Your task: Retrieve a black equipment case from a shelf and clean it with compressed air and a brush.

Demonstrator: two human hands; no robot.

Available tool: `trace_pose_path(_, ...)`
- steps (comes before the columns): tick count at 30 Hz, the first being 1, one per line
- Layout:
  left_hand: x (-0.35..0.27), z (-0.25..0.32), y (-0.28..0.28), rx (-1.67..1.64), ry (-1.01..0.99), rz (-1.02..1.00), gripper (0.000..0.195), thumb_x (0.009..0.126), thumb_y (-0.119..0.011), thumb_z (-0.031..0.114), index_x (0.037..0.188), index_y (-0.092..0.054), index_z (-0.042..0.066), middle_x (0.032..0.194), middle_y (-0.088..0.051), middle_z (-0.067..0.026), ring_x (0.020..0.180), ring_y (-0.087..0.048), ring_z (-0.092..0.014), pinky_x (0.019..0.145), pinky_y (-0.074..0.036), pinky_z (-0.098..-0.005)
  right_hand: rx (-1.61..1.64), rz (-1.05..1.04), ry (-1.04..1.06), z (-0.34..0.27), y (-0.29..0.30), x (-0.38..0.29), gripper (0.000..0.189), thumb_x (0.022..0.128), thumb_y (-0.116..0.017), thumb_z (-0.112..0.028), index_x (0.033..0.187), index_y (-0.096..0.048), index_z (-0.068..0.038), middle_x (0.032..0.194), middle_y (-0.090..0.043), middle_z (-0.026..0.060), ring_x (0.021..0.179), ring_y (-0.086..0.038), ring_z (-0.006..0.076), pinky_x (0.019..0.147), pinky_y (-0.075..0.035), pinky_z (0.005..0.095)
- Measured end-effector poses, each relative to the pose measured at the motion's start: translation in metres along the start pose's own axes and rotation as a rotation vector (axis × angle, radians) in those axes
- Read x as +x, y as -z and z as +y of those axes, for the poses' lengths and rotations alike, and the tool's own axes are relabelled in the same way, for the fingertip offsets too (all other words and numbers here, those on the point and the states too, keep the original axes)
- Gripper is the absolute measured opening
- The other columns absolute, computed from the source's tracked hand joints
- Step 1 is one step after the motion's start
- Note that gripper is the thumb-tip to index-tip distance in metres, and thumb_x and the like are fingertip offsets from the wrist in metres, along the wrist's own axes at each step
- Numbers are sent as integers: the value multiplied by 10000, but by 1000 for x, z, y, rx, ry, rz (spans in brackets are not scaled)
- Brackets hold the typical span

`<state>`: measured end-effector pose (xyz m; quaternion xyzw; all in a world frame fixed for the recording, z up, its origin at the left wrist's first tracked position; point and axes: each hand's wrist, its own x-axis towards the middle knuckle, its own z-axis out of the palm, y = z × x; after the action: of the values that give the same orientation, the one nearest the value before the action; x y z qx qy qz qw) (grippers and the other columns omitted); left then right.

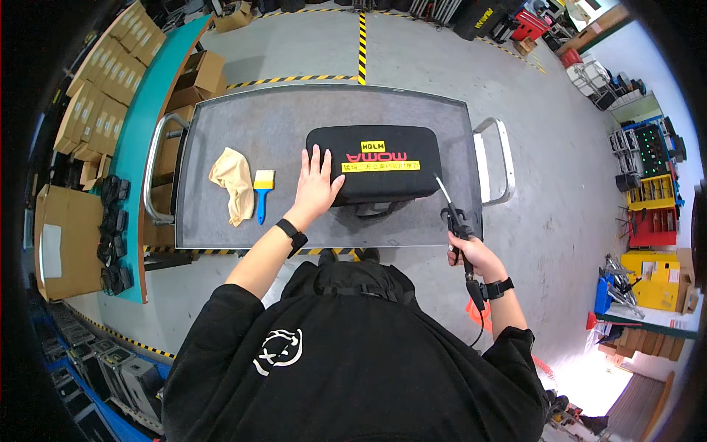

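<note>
A black zippered carrying case [386, 185] with yellow labels and red lettering lies flat on a grey cart top [248, 116], its handle towards me. My left hand [316, 190] rests with fingers spread on the case's left part. In my right hand [475, 255] is an air blow gun [458, 221]; its thin metal nozzle points at the case's right side, and a black hose hangs below. Left of the case lie a paintbrush [262, 199] with a blue handle and pale bristles, and a crumpled cream-coloured cloth [235, 185]. Both wrists wear black bands.
Metal handles stand at the cart's left [156, 171] and right [505, 160] ends. Left of it, a teal-topped bench [146, 110] holds stacked cardboard boxes [91, 119] and bundled black cables [113, 237]. An orange coiled hose [479, 315] hangs near my right forearm.
</note>
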<state>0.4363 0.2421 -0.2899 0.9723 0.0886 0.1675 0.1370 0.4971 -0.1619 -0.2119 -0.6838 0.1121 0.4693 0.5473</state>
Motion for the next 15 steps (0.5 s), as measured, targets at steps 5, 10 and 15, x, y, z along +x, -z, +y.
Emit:
trace_pose_path(5, 3, 4, -1, -49, -25, -29, 697, 923, -589, 364, 1443, -349, -34, 1518, -226, -315, 1409, -176, -520, 1158, -230, -516, -116, 22, -151, 6, -11, -21, 326, 958, -593, -393, 854, -526, -91, 718, -558, 12, 666, -578, 149, 617, -497, 357)
trace_pose_path(10, -3, 10, 1, -107, -72, -98, 695, 912, -611, 330, 1442, -349, -36, 1524, -225, -301, 1414, -189, -501, 1151, -260, -497, -56, -52, -206, 18, 8, -12, 355, 954, -581, -426, 863, -524, -87, 749, -570, 27, 689, -596, 186, 677, -576, 499)
trace_pose_path(15, -6, 11, 11, -187, -73, -140, 701, 906, -626, 297, 1455, -328, -23, 1542, -220, -266, 1423, -219, -459, 1138, -300, -480, -168, -126, -272, 10, 1, -12, 329, 961, -576, -396, 873, -532, -82, 746, -571, 32, 700, -596, 183, 695, -587, 512)
